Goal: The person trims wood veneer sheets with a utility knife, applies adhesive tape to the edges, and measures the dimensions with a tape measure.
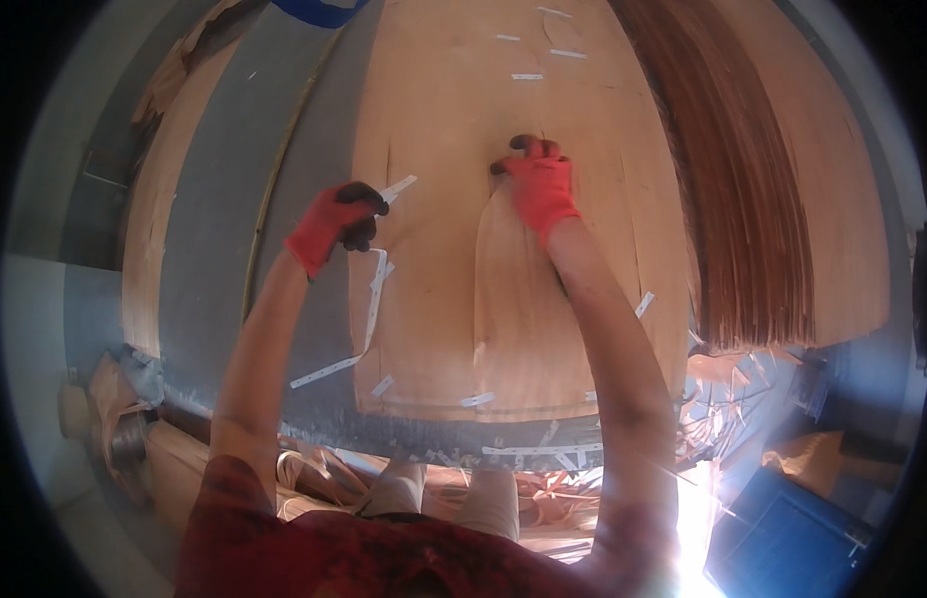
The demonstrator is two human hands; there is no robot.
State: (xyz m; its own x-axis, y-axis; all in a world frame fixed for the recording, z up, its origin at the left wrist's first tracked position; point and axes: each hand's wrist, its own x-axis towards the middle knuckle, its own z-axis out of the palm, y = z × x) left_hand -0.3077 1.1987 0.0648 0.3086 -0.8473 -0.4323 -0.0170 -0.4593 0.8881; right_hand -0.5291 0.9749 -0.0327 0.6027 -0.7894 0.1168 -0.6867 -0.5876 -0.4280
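Observation:
My left hand [341,224], in a red glove with dark fingertips, is closed on a strip of white perforated tape [373,309]. A short end of the tape sticks out past the fingers; the long tail hangs down and bends left at its lower end. Beneath lies a pale wood veneer sheet [433,329] with a long split or seam running up its middle. At the upper end of that seam, my right hand [541,184], gloved alike, rests on the veneer. Its thumb and bent fingers are apart, with nothing seen between them. Short tape pieces [477,400] stick to the veneer's near edge.
A grey tabletop [224,209] extends left of the veneer. On the right stands a stack of dark-edged veneer sheets [752,199]. More tape scraps [543,450] lie along the near table edge, above veneer offcuts [324,476] on the floor. A blue box-like object [792,538] is at lower right.

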